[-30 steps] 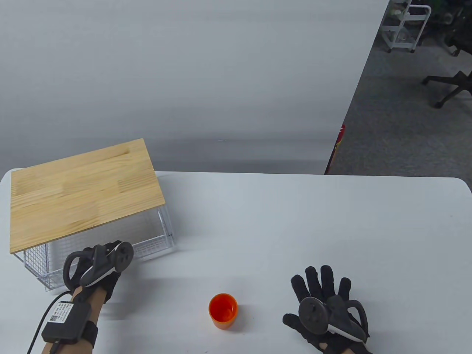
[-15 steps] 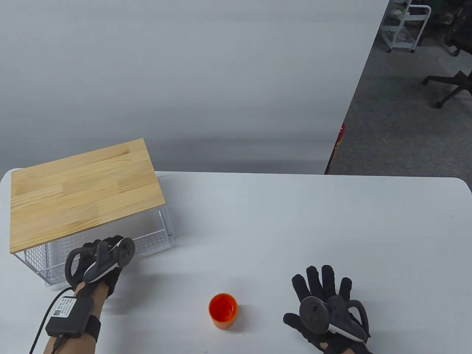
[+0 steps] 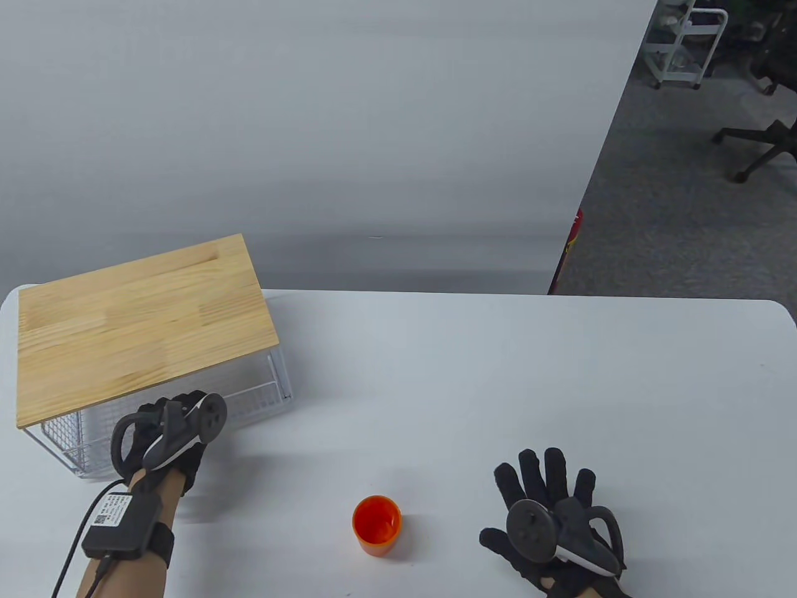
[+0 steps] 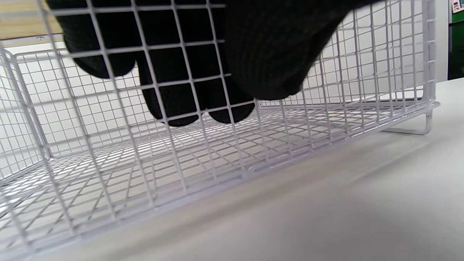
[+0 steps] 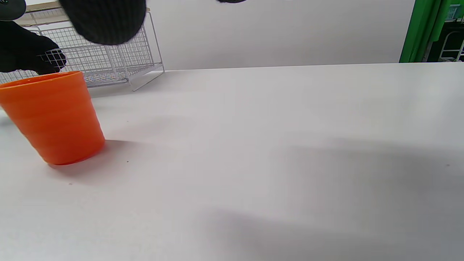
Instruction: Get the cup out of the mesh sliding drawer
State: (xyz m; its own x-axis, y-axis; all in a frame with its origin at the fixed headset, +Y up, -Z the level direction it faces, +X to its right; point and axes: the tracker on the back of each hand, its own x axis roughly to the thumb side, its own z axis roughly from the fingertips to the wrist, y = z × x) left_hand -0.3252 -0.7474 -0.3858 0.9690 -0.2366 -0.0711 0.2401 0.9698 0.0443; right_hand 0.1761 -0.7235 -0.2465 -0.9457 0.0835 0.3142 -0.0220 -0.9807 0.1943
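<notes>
- The orange cup [image 3: 377, 525] stands upright on the white desk [image 3: 498, 386], out of the drawer, mouth up and with nothing in it.
- It sits between the two hands, nearer the front edge, well apart from the mesh drawer [image 3: 255, 405].
- The left hand [image 3: 165, 436] is at the drawer's front wall; in the left wrist view its fingers [image 4: 174, 72] hook over the top and hang down inside the wire mesh [image 4: 253, 145], so the grip is on the drawer front.
- The drawer pokes out a little from under the wooden top [image 3: 137, 324] of its frame, at the desk's left side.
- The right hand [image 3: 548, 523] lies flat on the desk to the right of the cup, fingers spread wide, its grip holding nothing.
- From the right wrist view the cup [image 5: 54, 116] is near that hand but not touching it.
</notes>
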